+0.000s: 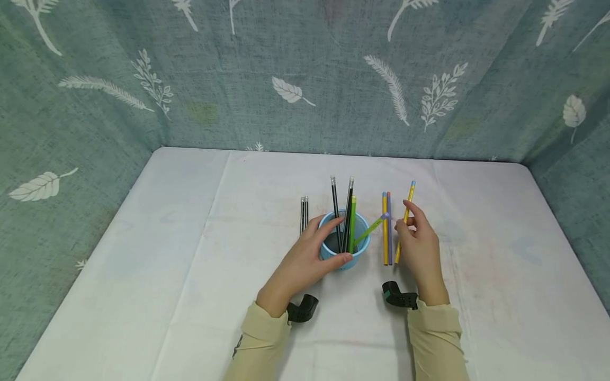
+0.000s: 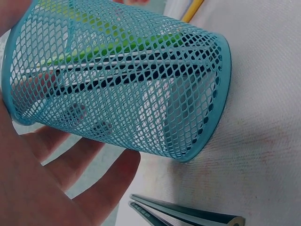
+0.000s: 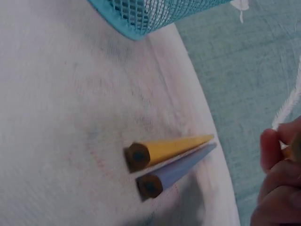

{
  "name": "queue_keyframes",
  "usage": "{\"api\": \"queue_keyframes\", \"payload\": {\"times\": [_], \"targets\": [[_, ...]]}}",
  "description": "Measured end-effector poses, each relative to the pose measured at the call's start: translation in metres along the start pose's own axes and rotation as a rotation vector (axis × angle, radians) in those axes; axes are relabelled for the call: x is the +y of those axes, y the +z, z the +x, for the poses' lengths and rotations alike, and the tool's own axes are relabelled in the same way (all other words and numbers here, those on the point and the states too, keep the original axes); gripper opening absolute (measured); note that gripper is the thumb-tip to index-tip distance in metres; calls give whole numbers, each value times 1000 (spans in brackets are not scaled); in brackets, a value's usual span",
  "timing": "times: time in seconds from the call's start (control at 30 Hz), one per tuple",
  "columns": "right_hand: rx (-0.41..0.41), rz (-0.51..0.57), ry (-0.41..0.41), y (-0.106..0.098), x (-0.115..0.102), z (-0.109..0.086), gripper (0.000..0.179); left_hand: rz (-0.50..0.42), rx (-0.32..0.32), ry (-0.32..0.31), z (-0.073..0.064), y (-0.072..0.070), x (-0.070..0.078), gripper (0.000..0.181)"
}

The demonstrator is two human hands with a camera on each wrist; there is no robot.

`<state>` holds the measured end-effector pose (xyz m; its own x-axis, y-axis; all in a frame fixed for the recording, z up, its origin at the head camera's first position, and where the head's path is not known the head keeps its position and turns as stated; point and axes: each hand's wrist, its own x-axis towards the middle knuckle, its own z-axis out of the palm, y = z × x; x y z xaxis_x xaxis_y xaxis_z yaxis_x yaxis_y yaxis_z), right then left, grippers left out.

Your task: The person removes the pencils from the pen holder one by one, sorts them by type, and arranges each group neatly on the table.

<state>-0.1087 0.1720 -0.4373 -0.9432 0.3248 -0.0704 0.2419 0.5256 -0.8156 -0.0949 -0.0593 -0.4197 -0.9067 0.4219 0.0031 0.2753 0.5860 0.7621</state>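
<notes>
My left hand point(image 1: 305, 254) grips a light-blue mesh pencil cup point(image 1: 350, 263), its fingers and thumb spread around the rim. Several pencils lean in the cup: black pencils point(image 1: 335, 196) with silvery ends, a green pencil point(image 1: 353, 217) and a lighter green pencil point(image 1: 374, 226) with a purple end. To the right, my right hand point(image 1: 421, 248) pinches a yellow pencil point(image 1: 411, 191) with a blue end. In the left wrist view the mesh wall point(image 2: 117, 103) lets the pencils show through. Only part of the right hand point(image 3: 282, 183) appears in its wrist view.
Between the cup and my right hand, a yellow pencil point(image 1: 384, 233) and a purple pencil point(image 1: 389, 233) lie side by side on the white cloth point(image 1: 143, 296). Black pencils point(image 1: 304, 209) lie left of the cup. A leaf-patterned green curtain point(image 1: 305, 121) borders the table.
</notes>
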Motion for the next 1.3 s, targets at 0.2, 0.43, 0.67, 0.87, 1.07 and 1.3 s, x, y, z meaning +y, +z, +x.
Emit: {"api": "queue_keyframes", "payload": {"times": [0.2,0.43,0.67,0.87,1.07,1.3], "targets": [[-201,-200,-15,-2,7,3,44,1,9,-29,0,0,1,72],[-295,-329,-89,-3,10,5,43,-19,45,-26,1,0,4,72],[-263,-331,-101,0,9,4,43,-21,91,22,2,2,3,73],[-193,-315,-85,4,8,3,44,-19,116,22,2,1,2,74],[-143,-306,-80,7,10,4,48,-35,108,10,2,0,1,75],[-100,-264,-108,4,11,4,47,-24,102,23,3,1,0,76]]}}
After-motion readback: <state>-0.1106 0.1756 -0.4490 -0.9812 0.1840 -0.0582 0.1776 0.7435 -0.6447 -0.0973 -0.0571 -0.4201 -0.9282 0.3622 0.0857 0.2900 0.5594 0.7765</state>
